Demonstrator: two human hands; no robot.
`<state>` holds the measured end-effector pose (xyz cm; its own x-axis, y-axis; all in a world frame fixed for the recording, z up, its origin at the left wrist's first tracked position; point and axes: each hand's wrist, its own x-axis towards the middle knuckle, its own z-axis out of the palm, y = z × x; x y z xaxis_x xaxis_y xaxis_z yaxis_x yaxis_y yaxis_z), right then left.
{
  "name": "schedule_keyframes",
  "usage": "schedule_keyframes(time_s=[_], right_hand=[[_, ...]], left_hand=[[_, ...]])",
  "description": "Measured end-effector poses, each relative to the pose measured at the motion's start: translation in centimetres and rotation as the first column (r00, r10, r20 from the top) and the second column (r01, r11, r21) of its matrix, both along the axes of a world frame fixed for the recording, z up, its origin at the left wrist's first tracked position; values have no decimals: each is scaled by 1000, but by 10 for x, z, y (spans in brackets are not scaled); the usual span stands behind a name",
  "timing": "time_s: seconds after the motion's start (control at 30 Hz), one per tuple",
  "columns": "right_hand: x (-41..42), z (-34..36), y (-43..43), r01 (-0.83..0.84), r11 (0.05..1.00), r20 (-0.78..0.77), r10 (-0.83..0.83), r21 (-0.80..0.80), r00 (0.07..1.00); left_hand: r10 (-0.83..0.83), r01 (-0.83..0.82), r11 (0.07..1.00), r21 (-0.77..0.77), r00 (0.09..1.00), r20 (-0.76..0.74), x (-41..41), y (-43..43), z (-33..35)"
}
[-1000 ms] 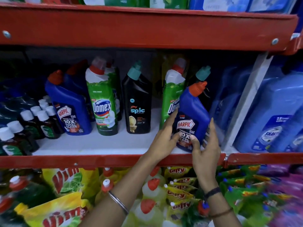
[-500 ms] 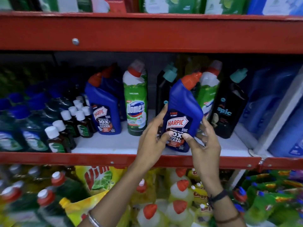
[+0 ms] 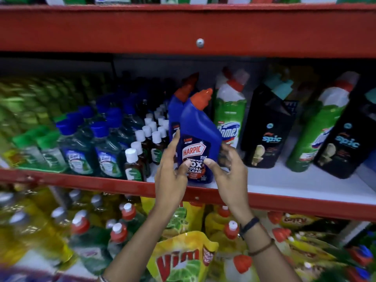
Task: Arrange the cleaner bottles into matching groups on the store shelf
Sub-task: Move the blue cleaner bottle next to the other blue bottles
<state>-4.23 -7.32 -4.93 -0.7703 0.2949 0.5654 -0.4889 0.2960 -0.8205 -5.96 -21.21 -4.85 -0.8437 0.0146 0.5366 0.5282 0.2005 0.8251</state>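
Note:
A blue Harpic bottle (image 3: 198,135) with an orange cap stands tilted at the front of the white shelf board (image 3: 284,181). My left hand (image 3: 173,169) grips its left side and my right hand (image 3: 227,167) its right side, thumbs on the label. Right behind it stands another blue Harpic bottle (image 3: 176,110), partly hidden. To the right are a green Domex bottle (image 3: 231,112), a black Spic bottle (image 3: 268,127), a second Domex bottle (image 3: 317,127) and a second Spic bottle (image 3: 345,143).
Small brown bottles with white caps (image 3: 142,147) and dark bottles with blue caps (image 3: 103,147) crowd the shelf's left part. The red shelf lip (image 3: 101,183) runs below; a red upper shelf (image 3: 183,27) hangs above. Yellow Vim pouches (image 3: 183,259) and red-capped bottles fill the shelf underneath.
Both hands have carried the Harpic bottle leftward along the shelf, from the right end past the Spic and Domex bottles, to just in front of the other Harpic bottle.

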Motion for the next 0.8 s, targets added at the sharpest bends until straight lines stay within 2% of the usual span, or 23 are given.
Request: schedule_keyframes(time_s=[0.13, 0.43, 0.6, 0.7, 0.8], right_hand=[[-11, -1, -18, -21, 1000, 23, 21, 8, 1000], [-18, -4, -22, -30, 999, 68, 27, 34, 997], [-12, -3, -11, -93, 995, 108, 90, 28, 990], [2, 0, 13, -84, 996, 48, 84, -9, 995], [20, 6, 52, 25, 996, -49, -29, -86, 998]], left_hand=[[35, -35, 999, 25, 999, 20, -8, -15, -1], [51, -50, 998, -39, 998, 40, -14, -18, -6], [163, -161, 987, 29, 982, -98, 4, 5, -2], [218, -204, 976, 81, 942, -255, 18, 32, 0], [127, -115, 992, 55, 922, -365, 28, 67, -2]])
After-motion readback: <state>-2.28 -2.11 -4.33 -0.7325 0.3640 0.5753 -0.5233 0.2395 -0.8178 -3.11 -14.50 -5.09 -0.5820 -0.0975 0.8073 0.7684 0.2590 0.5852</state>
